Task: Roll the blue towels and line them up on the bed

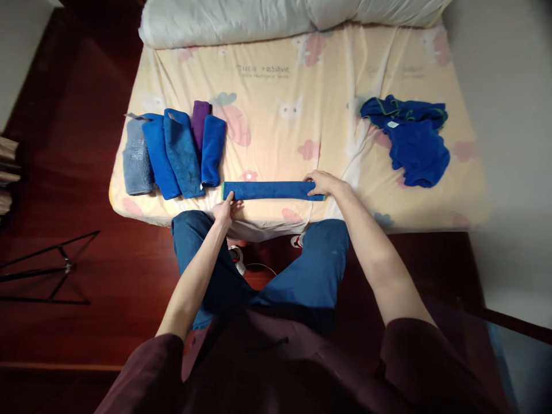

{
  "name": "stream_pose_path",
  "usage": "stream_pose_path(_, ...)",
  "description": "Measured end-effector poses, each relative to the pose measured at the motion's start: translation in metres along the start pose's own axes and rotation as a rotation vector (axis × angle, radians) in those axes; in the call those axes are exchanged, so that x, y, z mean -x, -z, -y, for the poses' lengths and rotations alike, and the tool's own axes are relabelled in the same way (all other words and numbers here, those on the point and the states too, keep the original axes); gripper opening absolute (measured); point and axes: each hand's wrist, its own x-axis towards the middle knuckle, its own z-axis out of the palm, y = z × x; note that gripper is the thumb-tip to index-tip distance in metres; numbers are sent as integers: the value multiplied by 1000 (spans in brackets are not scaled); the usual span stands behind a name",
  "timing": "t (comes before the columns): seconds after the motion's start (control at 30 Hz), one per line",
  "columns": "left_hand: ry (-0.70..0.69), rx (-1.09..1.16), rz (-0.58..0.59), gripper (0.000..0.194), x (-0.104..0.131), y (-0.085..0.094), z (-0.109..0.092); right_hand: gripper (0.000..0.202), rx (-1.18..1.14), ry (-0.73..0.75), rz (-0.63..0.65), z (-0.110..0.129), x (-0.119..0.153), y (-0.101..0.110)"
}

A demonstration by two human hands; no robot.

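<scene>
A blue towel (271, 190) with green edging lies folded into a long narrow strip near the front edge of the bed. My left hand (224, 210) holds its left end, the thumb on top and the other fingers low at the near edge, partly hidden. At the opposite end my right hand (322, 183) grips the strip, fingers along the far side and thumb on the cloth. Left of the strip lie several folded or rolled towels: a grey one (138, 158), a purple one (200, 123) and blue ones (213, 150).
Crumpled blue towels (416, 141) with green edging lie on the bed's right side. A white quilt (241, 20) is bunched along the back of the patterned bed sheet (276, 132). The wall (509, 115) stands at right, and black tripod legs (64, 267) rest on the floor at left.
</scene>
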Motion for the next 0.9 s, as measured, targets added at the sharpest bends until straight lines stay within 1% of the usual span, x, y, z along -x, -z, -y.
stream_pose_path(0.1, -18, 35, -19, 35, -1, -1, 4, 61, 79, -6, 55, 11, 7, 6)
stream_pose_path(0.2, -90, 37, -8, 36, 1, -1, 6, 60, 96, -15, 72, 18, 11, 9)
stream_pose_path(0.27, -172, 35, 33, 37, 6, 1, 4, 58, 99, -8, 81, 22, 14, 9)
stream_pose_path(0.33, -267, 39, 99, 40, 13, 1, -2, 53, 106, 6, 86, 24, 16, 9)
stream_pose_path(0.43, -401, 45, 199, 46, 25, -1, -16, 46, 116, 4, 84, 28, 21, 9)
stream_pose_path(0.57, -517, 30, 286, 49, 41, -10, -35, 39, 94, -12, 79, 32, 29, 11)
stream_pose_path(0.73, -657, -18, 417, 45, 56, -18, -63, 24, -65, -12, 76, 36, 40, 11)
stream_pose_path(0.83, -730, -77, 518, 45, 66, -20, -86, 13, -157, -42, 78, 43, 45, 9)
stream_pose_path(0.9, -773, -126, 578, 44, 73, -22, -103, 12, -225, -38, 71, 52, 47, 9)
